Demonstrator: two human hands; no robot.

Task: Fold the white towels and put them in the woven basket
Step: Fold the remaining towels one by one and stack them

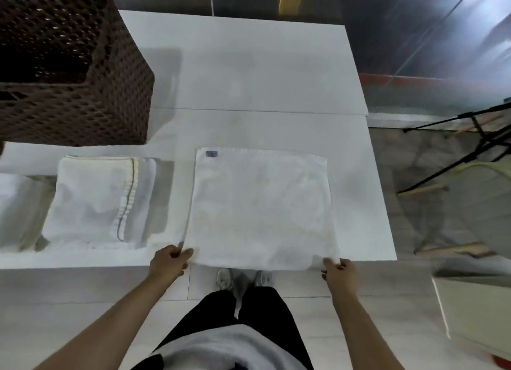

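Both hands pinch the near corners of a towel (260, 206), my left hand (168, 261) at one corner and my right hand (338, 271) at the other, as it lies spread flat on the tabletop (249, 65) in front of me. A small grey label (211, 154) marks its far left corner. Just to its left sits a folded towel (96, 200); the basket (69, 65) stands beyond that at the far left. This looks like the start of a fold: next, I judge, the near edge must be carried up and over to meet the far edge, corners kept level.
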